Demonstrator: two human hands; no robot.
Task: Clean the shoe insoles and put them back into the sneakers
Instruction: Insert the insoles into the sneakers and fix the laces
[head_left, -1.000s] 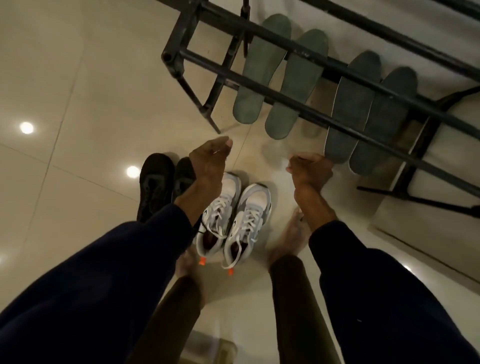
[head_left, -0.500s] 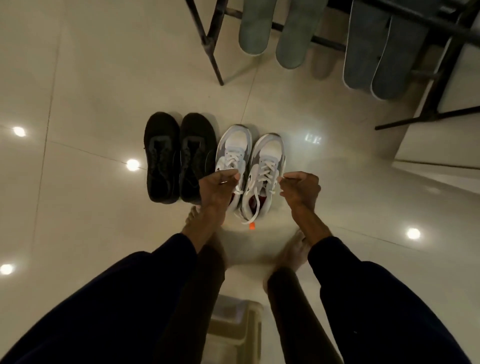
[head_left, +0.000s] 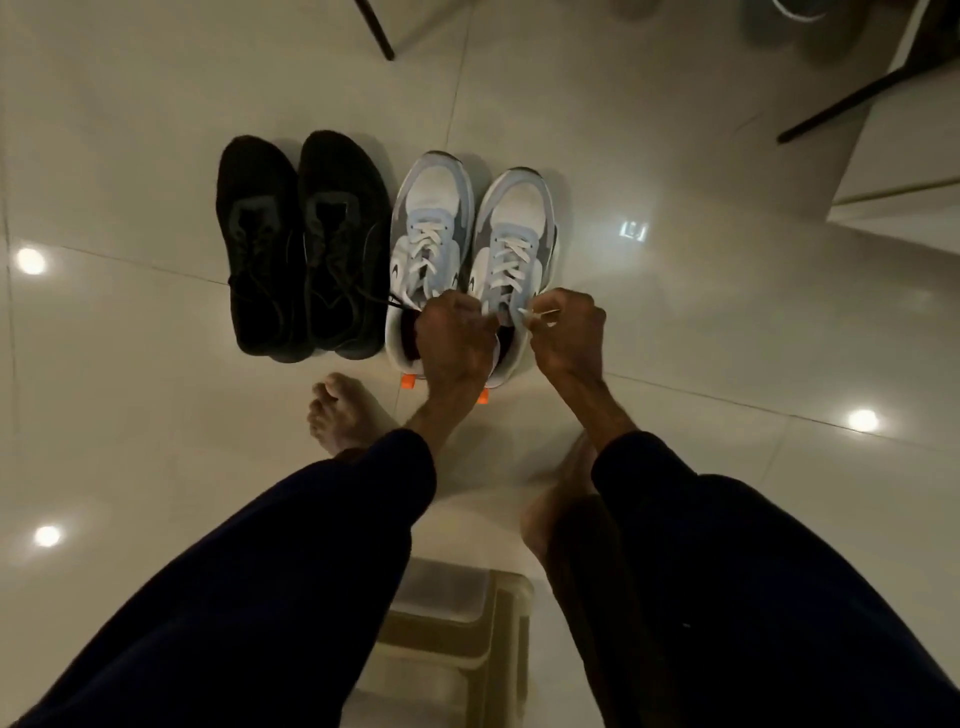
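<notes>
Two pairs of sneakers stand side by side on the tiled floor: a black pair (head_left: 304, 244) on the left and a white and grey pair (head_left: 470, 228) on the right. My left hand (head_left: 453, 338) hovers over the opening of the right-hand white sneaker (head_left: 511, 234), fingers curled on its white lace. My right hand (head_left: 566, 332) pinches the other white lace end (head_left: 540, 313) just beside it. The dark ends of two insoles (head_left: 800, 21) are barely visible at the top edge.
Black metal rack legs (head_left: 852, 98) cross the top right and top middle (head_left: 376, 28). My bare feet (head_left: 343, 410) stand just behind the sneakers. A pale translucent stool or box (head_left: 457, 623) sits between my legs. A raised ledge (head_left: 904, 171) runs at the right.
My view has dropped from the rack and insoles down to the shoes. Both hands have lowered onto the right white sneaker and taken hold of its laces.
</notes>
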